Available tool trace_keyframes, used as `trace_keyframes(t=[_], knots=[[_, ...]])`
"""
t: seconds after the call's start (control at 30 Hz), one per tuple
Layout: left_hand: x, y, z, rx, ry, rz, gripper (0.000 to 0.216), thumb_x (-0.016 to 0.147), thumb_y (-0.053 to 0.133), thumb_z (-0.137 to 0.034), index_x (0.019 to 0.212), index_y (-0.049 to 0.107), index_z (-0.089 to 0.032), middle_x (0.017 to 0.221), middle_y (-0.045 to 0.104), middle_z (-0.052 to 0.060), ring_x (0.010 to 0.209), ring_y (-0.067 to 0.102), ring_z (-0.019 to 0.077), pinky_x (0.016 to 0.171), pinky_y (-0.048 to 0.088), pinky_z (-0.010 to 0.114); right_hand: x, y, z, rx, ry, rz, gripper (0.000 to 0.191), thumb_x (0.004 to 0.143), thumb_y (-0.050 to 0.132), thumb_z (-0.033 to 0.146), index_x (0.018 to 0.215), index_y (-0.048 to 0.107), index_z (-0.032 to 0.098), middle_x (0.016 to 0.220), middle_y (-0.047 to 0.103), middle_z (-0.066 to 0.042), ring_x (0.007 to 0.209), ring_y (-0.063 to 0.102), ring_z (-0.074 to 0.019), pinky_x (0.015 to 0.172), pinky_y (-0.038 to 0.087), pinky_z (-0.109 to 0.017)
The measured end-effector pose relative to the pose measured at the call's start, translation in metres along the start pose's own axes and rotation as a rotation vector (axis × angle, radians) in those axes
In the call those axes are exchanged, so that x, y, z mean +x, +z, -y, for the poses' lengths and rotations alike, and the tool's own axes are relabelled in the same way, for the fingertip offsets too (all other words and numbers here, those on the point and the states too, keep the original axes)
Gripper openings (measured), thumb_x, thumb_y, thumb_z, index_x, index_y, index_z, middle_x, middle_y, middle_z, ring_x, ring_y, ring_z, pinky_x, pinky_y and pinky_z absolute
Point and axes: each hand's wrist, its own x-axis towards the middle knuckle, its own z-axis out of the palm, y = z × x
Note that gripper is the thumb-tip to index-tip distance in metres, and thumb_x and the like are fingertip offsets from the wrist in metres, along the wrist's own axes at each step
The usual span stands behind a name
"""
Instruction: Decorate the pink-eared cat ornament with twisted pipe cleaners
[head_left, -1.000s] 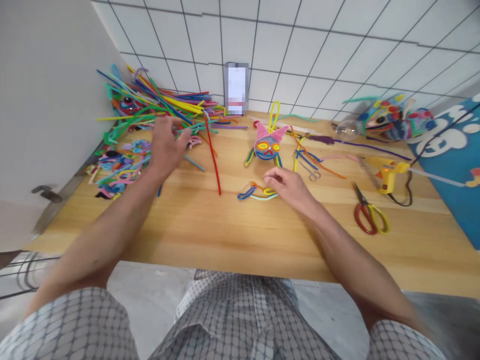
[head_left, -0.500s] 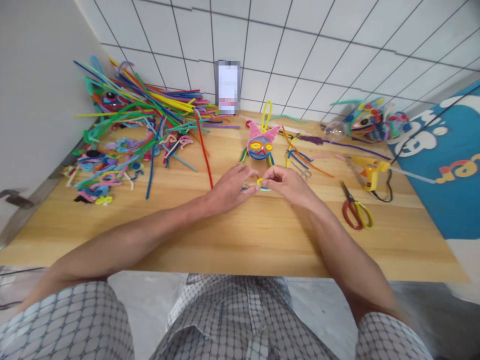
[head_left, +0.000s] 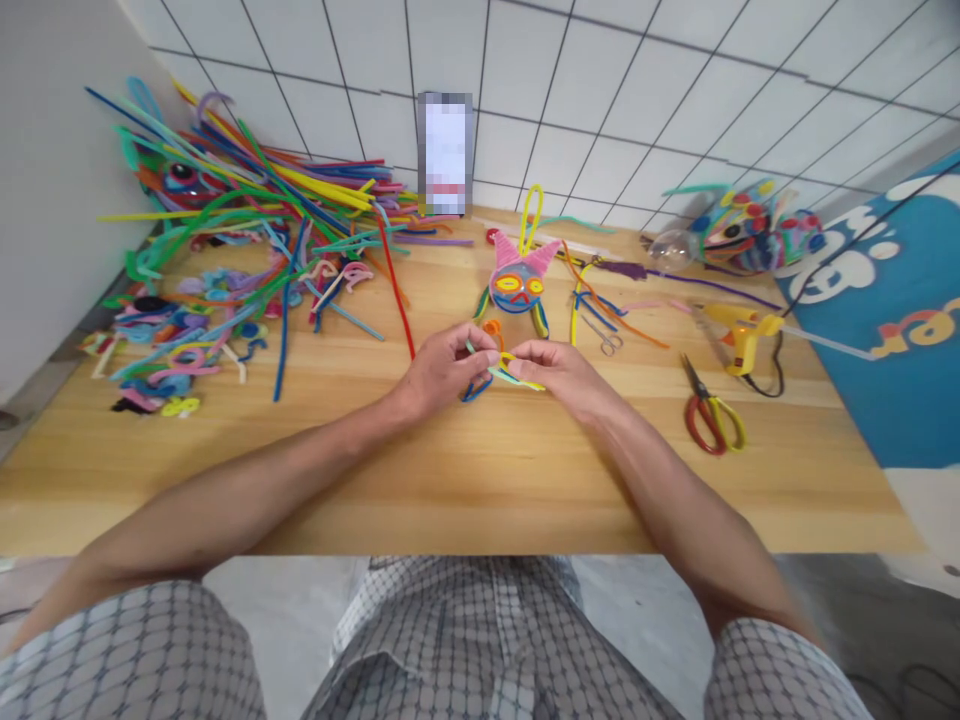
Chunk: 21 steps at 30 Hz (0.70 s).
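Left hand [head_left: 442, 366]: fingertips pinched shut on the left end of the twisted pipe-cleaner piece [head_left: 504, 373]; wrist resting on the table [head_left: 480, 470].
Right hand [head_left: 561, 368]: thumb and fingers closed on the right end of the same piece, facing the left hand, fingertips nearly meeting.
Twisted pipe-cleaner piece: orange, yellow, pale green and blue strands bent together; held between both hands over the middle of the table, its blue loop drooping to the wood.
Mask figure [head_left: 516, 284]: pink ears, yellow-ringed eyes, yellow loop on top; lying just beyond the hands, toward the far edge.
Loose pipe-cleaner pile [head_left: 285, 205]: long straight stems, many colours, heaped at the far left corner.
Red stem [head_left: 396, 290]: trailing from the pile toward the left hand.
Curled offcuts [head_left: 176, 335]: small bent scraps along the left edge.
Small scissors [head_left: 609, 340]: right of the mask figure.
Red-and-yellow scissors [head_left: 709, 415]: right half of the table, well apart from the right hand.
Glue gun [head_left: 739, 330]: yellow, corded, beyond the larger scissors.
Fish-like figure [head_left: 750, 235]: multicoloured, at the far right corner.
Blue mat [head_left: 885, 320]: along the right edge.
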Motion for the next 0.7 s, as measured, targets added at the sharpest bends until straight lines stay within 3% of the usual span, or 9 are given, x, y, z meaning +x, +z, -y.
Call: trace_keyframes(t=[0.23, 0.4, 0.5, 0.7], knots=[[-0.004, -0.003, -0.001, 0.131, 0.048, 0.036, 0.021, 0.088, 0.073, -0.036, 0.088, 0.065, -0.017, 0.068, 0.064, -0.001, 0.059, 0.058, 0.0112, 0.054, 0.046, 0.022, 0.000, 0.002, -0.003, -0.119, 0.007, 0.046, 0.044, 0.080, 0.073, 0.062, 0.076, 0.062, 0.019, 0.064, 0.044, 0.006, 0.060, 0.034, -0.0101, 0.058, 0.024, -0.026], [-0.002, -0.011, 0.002, 0.430, 0.128, 0.116, 0.013, 0.090, 0.071, -0.029, 0.085, 0.074, -0.017, 0.073, 0.066, 0.000, 0.063, 0.058, 0.0118, 0.060, 0.044, 0.023, 0.002, 0.003, -0.004, -0.113, -0.032, -0.070, 0.041, 0.084, 0.069, 0.059, 0.075, 0.056, 0.021, 0.068, 0.044, 0.005, 0.063, 0.035, -0.0112, 0.060, 0.027, -0.027], [0.000, -0.014, 0.002, 0.582, 0.221, 0.145, 0.008, 0.090, 0.071, -0.021, 0.085, 0.076, -0.018, 0.080, 0.067, 0.002, 0.073, 0.062, 0.0138, 0.069, 0.046, 0.026, 0.002, 0.003, -0.003, -0.158, -0.056, -0.029, 0.037, 0.085, 0.068, 0.056, 0.079, 0.058, 0.021, 0.072, 0.048, 0.004, 0.066, 0.039, -0.0120, 0.062, 0.030, -0.027], [-0.004, -0.013, 0.002, 0.740, 0.375, 0.047, 0.005, 0.092, 0.071, -0.019, 0.090, 0.076, -0.018, 0.107, 0.066, 0.008, 0.093, 0.063, 0.0182, 0.081, 0.050, 0.030, -0.002, 0.001, -0.002, -0.315, 0.021, 0.060, 0.041, 0.084, 0.069, 0.056, 0.068, 0.054, 0.021, 0.063, 0.039, 0.006, 0.060, 0.034, -0.0112, 0.058, 0.021, -0.028]])
